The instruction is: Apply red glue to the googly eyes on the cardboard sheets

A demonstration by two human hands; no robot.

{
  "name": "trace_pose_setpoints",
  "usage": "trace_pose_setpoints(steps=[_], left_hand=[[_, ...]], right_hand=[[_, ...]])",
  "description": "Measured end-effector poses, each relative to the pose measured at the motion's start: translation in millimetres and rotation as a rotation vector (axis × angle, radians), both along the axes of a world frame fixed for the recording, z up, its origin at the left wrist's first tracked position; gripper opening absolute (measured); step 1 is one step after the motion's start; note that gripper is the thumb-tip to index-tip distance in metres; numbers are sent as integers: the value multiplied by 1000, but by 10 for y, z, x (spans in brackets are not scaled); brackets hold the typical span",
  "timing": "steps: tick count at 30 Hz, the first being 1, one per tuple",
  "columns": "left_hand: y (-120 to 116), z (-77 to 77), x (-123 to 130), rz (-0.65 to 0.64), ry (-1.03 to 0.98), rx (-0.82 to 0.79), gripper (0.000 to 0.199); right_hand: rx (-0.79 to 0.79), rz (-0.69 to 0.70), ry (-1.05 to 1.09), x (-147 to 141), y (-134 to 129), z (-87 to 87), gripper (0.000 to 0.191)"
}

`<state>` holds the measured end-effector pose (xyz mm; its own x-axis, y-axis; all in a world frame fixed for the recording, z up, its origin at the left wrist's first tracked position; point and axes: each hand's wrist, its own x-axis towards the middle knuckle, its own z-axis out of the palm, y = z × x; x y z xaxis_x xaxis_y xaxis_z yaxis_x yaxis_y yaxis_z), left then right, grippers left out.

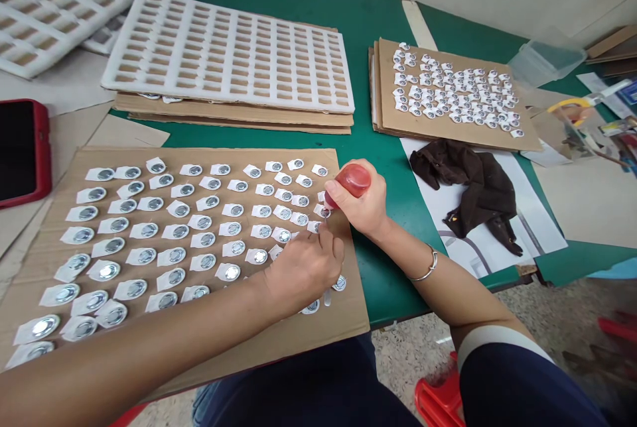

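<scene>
A brown cardboard sheet (279,341) lies in front of me, bearing rows of round silver discs on white paper tabs (142,256). My right hand (365,198) is wrapped round a red squeeze bulb (354,179) over the sheet's right edge, its lower end near a disc. Just below and left of it, my left hand (308,264) is closed in a pinch above the discs; a thin tip shows by its fingers, too small to name. Part of the rows is hidden under my left forearm.
Behind the sheet, a white slotted foam tray (231,56) rests on cardboard. A second disc-covered board (398,119) stands at the back right, near a dark cloth (478,182). A red-cased phone (42,148) lies at the left, a clear container (545,62) at the far right.
</scene>
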<state>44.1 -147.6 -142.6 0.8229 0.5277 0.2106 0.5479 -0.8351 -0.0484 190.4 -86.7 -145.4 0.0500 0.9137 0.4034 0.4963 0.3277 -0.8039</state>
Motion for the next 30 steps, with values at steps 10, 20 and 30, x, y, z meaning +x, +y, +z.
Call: trace_pose_setpoints(steps=[10, 20, 30], left_hand=[[3, 5, -12, -6, -20, 36, 19], [-3, -5, -13, -4, -15, 36, 22], [0, 20, -22, -13, 28, 14, 22]], right_hand=[[11, -1, 3, 5, 10, 0, 29], [16, -12, 0, 13, 10, -3, 29], [60, -12, -1, 27, 29, -23, 29]])
